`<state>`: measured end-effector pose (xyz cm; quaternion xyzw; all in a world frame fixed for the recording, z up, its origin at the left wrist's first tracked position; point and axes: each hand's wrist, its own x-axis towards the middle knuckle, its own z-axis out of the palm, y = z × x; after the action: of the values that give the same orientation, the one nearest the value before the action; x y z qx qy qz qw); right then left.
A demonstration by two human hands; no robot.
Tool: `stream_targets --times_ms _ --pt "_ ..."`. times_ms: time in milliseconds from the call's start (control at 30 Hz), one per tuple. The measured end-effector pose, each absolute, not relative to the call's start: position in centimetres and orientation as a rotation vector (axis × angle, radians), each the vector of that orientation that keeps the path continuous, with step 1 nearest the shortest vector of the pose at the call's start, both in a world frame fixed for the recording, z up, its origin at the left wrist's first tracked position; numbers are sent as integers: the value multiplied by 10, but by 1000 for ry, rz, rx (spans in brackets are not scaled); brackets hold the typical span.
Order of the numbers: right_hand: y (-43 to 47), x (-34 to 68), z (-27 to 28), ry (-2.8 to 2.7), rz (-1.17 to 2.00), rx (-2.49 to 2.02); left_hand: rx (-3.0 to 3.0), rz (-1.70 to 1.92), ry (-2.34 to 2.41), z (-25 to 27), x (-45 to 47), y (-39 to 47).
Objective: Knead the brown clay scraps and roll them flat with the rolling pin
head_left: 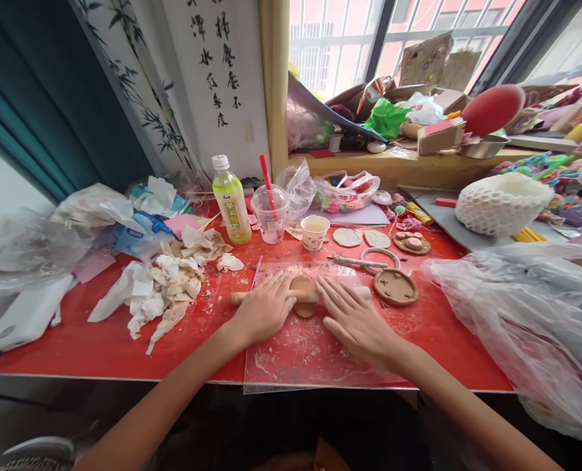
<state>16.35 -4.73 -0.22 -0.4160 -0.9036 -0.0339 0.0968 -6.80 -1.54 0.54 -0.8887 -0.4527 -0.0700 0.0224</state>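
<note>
A wooden rolling pin lies crosswise over a flattened round of brown clay. My left hand rests flat on the pin's left part, fingers stretched out. On its right part lies my right hand, palm down with fingers extended. Between the hands, the clay shows above and below the pin. Under it is a clear plastic sheet dusted with clay crumbs. Just right of my right hand sit a brown clay disc with a raised rim, a ring and a thin pointed tool.
Behind my hands stand a paper cup, a plastic cup with red straw and a drink bottle. Crumpled tissues cover the left, near a white power bank-like object. Plastic bags hang over the right edge.
</note>
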Motion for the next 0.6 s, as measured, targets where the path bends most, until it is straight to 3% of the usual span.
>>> stream_targets --times_ms 133,367,600 --pt "-51 168 0 -2732 -72 -1190 -2777 -233 -1357 4 -70 -21" --pt "26 152 -3 -2529 -107 -1423 -2610 -179 -1420 18 -53 45" --pt "-57 177 -11 -2651 -129 -1190 -2799 -183 -1346 12 -63 -26"
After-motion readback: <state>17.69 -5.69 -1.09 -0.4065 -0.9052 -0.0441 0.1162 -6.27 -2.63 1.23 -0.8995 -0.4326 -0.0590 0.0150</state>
